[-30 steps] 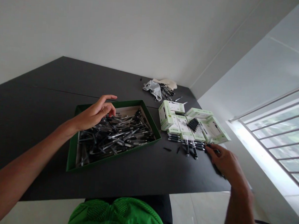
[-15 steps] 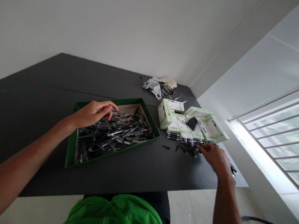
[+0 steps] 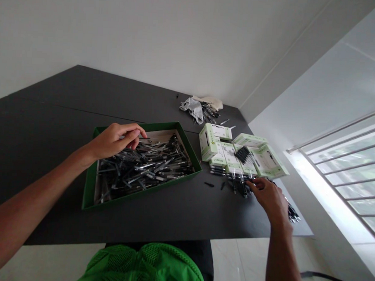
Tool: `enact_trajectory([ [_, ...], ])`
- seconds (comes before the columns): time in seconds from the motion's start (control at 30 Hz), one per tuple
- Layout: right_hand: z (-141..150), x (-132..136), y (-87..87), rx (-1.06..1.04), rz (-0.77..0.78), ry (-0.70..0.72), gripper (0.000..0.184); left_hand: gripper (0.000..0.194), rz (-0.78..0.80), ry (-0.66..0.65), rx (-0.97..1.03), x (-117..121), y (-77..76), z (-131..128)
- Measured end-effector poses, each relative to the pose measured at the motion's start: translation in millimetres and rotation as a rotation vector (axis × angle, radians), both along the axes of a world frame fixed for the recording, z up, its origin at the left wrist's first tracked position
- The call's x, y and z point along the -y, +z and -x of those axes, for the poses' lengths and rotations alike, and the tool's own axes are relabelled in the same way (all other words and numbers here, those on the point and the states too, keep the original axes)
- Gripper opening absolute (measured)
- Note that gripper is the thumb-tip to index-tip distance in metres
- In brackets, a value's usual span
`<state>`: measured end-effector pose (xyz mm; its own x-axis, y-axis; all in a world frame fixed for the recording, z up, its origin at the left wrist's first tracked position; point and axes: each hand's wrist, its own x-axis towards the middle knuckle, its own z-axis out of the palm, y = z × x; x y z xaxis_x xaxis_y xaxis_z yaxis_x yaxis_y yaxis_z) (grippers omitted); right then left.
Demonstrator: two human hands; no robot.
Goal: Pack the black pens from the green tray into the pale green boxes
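Note:
Over the far left part of a green-edged box [image 3: 187, 142] hovers my left hand [image 3: 117, 139], its thumb and fingers pinched together. A thin dark pen [image 3: 144, 137] seems to stick out from its fingertips. Below it, many loose black and clear pens [image 3: 149, 168] lie jumbled in the box. My right hand [image 3: 267, 198] is at the right side of the table, thumb and fingertips closed at a pile of black pens [image 3: 239, 186]. The pen end between those fingers is mostly hidden. More pens [image 3: 292, 212] show beyond this hand's wrist.
Green-and-white cartons [image 3: 209, 143] stand behind the right-hand pile, with a fan of pens [image 3: 244, 154] lying on them. Small black pieces [image 3: 209, 184] lie between box and pile. A grey cloth [image 3: 192, 108] and more pens are at the back of the dark table [image 3: 139, 101].
My left hand has drawn back slightly to the left, and its fingers have closed more, with a thin dark pen now at the tips. My right hand has hardly moved at the pile.

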<state>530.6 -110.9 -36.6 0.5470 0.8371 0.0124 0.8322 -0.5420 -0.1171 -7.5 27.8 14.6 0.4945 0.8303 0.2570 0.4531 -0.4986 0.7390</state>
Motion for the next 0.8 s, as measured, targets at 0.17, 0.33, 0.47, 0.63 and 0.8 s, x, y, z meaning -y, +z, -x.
enact_trajectory([
  [0.17, 3, -1, -3.9, 0.008, -0.025, 0.004, 0.046, 0.042, 0.001, 0.010, -0.011, 0, 0.1, 0],
  [0.33, 5, 0, -5.8, -0.003, -0.068, 0.005, 0.050, 0.041, -0.001, -0.004, -0.017, -1, -1.2, 0],
  [0.47, 5, 1, -4.8, -0.013, -0.077, -0.007, 0.051, 0.036, 0.027, -0.016, -0.017, 0, 0.8, -1],
  [0.63, 0, 2, -8.3, -0.062, -0.073, -0.019, 0.051, 0.035, 0.040, -0.008, -0.017, 1, 1.1, -1],
  [0.8, -5, 5, -8.0, -0.042, -0.091, -0.035, 0.053, 0.036, 0.016, -0.001, -0.004, -3, -4.8, 3],
])
